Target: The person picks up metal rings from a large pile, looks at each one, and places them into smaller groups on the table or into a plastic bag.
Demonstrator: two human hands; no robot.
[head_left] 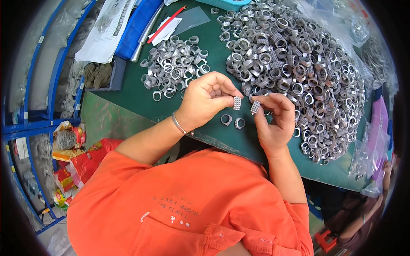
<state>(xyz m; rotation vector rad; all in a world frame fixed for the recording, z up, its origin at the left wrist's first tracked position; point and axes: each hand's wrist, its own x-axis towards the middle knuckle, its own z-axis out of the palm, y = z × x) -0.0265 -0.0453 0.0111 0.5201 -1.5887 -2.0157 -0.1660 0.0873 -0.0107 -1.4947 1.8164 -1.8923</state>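
My left hand point(205, 100) pinches a silver-grey metal ring point(237, 103) by its edge, its studded face turned up. A second studded ring point(255, 107) sits between the thumb and fingers of my right hand point(277, 119), close beside the first but apart from it. Just below them on the green tabletop point(205, 128) lie two loose rings, one plain-looking ring point(226, 120) and one with a beaded rim point(240, 123). A large heap of rings point(294, 59) spreads to the right, and a smaller pile of rings point(175, 64) lies beyond my left hand.
A red pencil point(166, 24) rests on white paper slips at the far left, beside a blue bin point(136, 30) and printed sheets point(106, 32). Blue shelving point(55, 72) stands left. Clear plastic bags point(371, 149) hang at the right edge, near another person's arm point(363, 217).
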